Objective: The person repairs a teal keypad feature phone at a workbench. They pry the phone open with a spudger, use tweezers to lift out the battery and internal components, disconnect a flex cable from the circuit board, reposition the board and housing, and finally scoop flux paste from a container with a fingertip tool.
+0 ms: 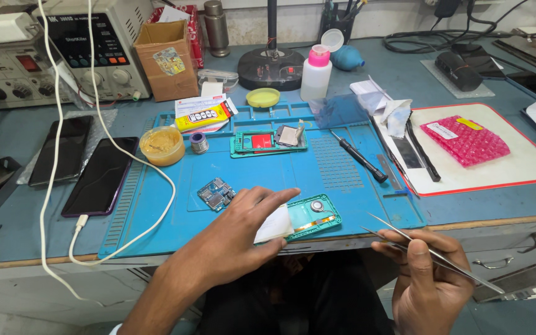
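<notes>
Left hand (234, 232) is down at the front edge of the blue mat (336, 180), fingers (274, 197) closed around a white wipe (274, 224) and pressing it onto the near end of a teal phone frame (314, 214). That frame lies flat at the mat's front edge, its round part and gold strip showing past the wipe. Right hand (426, 279) hangs off the worktop's front edge, fingers (404, 251) pinched tight on a pair of metal tweezers (417, 243); the tips point up and left toward the frame, apart from it, nothing between them.

Just left of the left hand's fingertips sits a small blue circuit board (216, 193), loose on the mat. Farther back, a second teal frame (268, 141) with a red patch and a silver piece resting in it. Beside that, a small solder spool (199, 142) and a tub of yellowish paste (162, 145). A black screwdriver (359, 156) lies slantwise on the mat's right half.

Out on the left, two dark phones (85, 162) lie side by side, a white cable (63, 186) looping across them and over the mat. On the right, a white pad with a red border (516, 167) carries a pink bubble bag (464, 140). At the back, a white bottle with a pink cap (316, 73) and a cardboard box (165, 59).
</notes>
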`<act>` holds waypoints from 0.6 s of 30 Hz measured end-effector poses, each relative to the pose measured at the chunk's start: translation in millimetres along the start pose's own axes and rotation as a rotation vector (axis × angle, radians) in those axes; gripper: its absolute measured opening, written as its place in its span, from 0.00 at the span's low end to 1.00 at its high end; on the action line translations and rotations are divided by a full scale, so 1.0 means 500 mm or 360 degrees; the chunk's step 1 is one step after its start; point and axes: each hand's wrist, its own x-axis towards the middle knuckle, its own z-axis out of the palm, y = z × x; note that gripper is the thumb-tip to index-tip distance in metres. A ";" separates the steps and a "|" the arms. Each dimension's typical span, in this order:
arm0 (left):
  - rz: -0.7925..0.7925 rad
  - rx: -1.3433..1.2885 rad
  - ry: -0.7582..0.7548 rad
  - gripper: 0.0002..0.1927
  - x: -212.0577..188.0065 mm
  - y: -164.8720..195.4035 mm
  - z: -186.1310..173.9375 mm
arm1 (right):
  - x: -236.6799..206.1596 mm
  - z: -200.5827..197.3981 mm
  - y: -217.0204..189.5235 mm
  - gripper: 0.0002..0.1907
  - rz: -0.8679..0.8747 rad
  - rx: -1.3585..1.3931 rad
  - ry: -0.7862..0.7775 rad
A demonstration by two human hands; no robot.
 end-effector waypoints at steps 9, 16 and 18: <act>0.0045 0.0117 -0.0012 0.34 0.028 0.002 0.001 | 0.002 -0.022 0.015 0.20 -0.0050 0.0070 -0.0195; -0.0114 -0.1216 0.0318 0.35 0.056 -0.006 0.023 | 0.061 0.035 -0.031 0.17 0.0123 0.0080 -0.0569; -0.0120 -0.1651 0.0456 0.34 0.069 -0.010 0.043 | 0.087 0.057 -0.052 0.16 0.0190 -0.0220 -0.0702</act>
